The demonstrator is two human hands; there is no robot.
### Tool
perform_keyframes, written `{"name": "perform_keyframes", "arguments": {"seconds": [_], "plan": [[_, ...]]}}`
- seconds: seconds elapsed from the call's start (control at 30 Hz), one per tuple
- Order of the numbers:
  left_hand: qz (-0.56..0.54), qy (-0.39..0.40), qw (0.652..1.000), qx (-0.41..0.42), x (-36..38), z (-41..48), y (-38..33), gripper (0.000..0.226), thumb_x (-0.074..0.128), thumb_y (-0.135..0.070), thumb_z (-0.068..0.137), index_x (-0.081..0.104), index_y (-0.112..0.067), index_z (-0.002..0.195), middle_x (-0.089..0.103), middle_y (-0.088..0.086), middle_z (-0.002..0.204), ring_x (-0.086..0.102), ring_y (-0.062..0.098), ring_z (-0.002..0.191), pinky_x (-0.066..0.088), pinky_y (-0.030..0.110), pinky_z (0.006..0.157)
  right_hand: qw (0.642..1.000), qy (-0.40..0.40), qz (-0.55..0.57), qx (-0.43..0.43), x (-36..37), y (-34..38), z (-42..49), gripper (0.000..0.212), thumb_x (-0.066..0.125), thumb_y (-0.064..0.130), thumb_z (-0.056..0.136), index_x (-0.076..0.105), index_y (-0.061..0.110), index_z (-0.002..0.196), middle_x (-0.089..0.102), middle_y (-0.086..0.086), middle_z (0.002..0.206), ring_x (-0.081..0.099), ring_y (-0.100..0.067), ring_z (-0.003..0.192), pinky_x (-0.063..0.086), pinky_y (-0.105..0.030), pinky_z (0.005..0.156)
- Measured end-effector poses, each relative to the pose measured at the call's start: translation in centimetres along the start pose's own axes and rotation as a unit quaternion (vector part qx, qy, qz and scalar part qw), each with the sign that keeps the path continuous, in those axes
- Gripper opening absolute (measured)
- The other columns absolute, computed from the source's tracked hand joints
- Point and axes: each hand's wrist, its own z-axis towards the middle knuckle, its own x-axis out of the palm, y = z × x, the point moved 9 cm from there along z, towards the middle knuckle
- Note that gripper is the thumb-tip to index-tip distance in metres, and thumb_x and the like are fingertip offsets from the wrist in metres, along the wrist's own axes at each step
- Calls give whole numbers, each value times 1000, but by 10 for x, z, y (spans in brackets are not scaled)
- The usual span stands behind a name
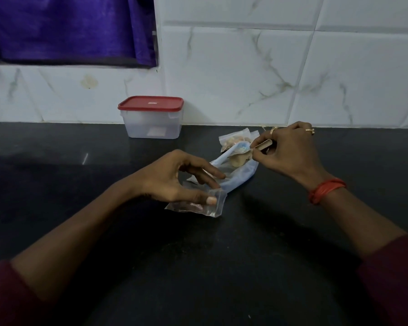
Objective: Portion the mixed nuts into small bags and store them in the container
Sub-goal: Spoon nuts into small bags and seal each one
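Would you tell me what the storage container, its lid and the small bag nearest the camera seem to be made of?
The container looks like translucent frosted plastic, judging by its cloudy, see-through sides. The lid is probably opaque red plastic, smooth with a slight sheen. The small bag appears to be thin clear plastic film, glossy and creased, and the dark counter shows through it.

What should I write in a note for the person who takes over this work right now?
Left hand pinches a small clear bag just above the counter. Right hand pinches the mouth of the big nut bag, which lies on the counter. Done: one filled small bag lies behind it. Container stands by the wall, red lid on. Left: fill the held bag, open the container, store the bags.
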Motion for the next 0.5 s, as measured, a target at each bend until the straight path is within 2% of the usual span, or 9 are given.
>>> {"name": "perform_keyframes", "arguments": {"seconds": [0.1, 0.2, 0.3, 0.4, 0.5], "plan": [[-24, -85, 996, 5, -10, 0, 2, 34, 79, -25, 83, 71, -13, 114, 77, -2, 100, 73, 15, 96, 58, 42, 90, 999, -29, 30, 25, -9, -4, 2, 32, 54, 55, 68, 76, 34, 79, 68, 11, 64, 61, -14, 67, 38, -41, 89], [-33, -208, 977, -17, -28, 5, 15, 21, 76, -24, 86, 74, -13, 103, 77, 0, 89, 73, 17, 82, 61, 36, 75, 999, -47, 21, 14, -15, -4, 4, 39, 49, 59, 68, 76, 32, 79, 69, 10, 64, 55, -13, 64, 32, -38, 88], [-24, -281, 957, -65, -45, 19, 33, 16, 76, -26, 86, 74, -13, 95, 75, 0, 82, 71, 12, 71, 57, 28, 66, 999, -45, -5, -21, -16, 1, 4, 35, 52, 56, 73, 77, 32, 82, 68, 10, 62, 45, -7, 60, 29, -37, 91], [29, -239, 963, -120, -43, 50, 45, 20, 77, -32, 84, 74, -18, 99, 73, -7, 88, 67, 3, 77, 56, 23, 70, 998, -34, -15, -49, -14, 9, 3, 28, 57, 49, 76, 79, 34, 85, 68, 10, 60, 43, -4, 58, 31, -41, 96], [64, -176, 973, -138, -26, 85, 50, 37, 76, -39, 83, 73, -15, 111, 73, -3, 104, 68, 7, 91, 59, 28, 82, 997, -24, -12, -74, -15, 17, 1, 30, 55, 47, 77, 79, 32, 87, 68, 10, 59, 50, -5, 59, 35, -46, 97]]}}
